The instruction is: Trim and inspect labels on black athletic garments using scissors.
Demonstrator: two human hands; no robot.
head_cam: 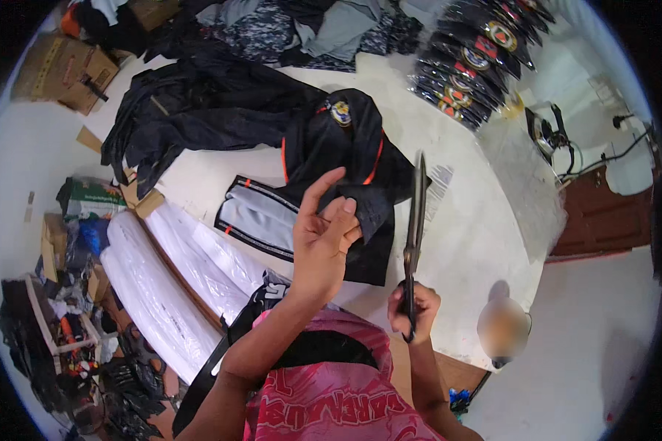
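My left hand pinches the edge of a black piece of cloth between thumb and fingers, with the index finger raised. In my right hand is a pair of large scissors, held upright by the dark handles. Their blades look closed and point away from me, just right of the cloth. Beneath both hands lies a black garment with orange piping and a round embroidered emblem. To the left of my left hand, a grey panel edged with black printed tape lies on the white table.
Dark clothing covers the table's far left. Bagged black garments with emblems are stacked far right, near an iron. Plastic-wrapped white rolls lie at left, below a cardboard box. A blurred round object is at the right edge.
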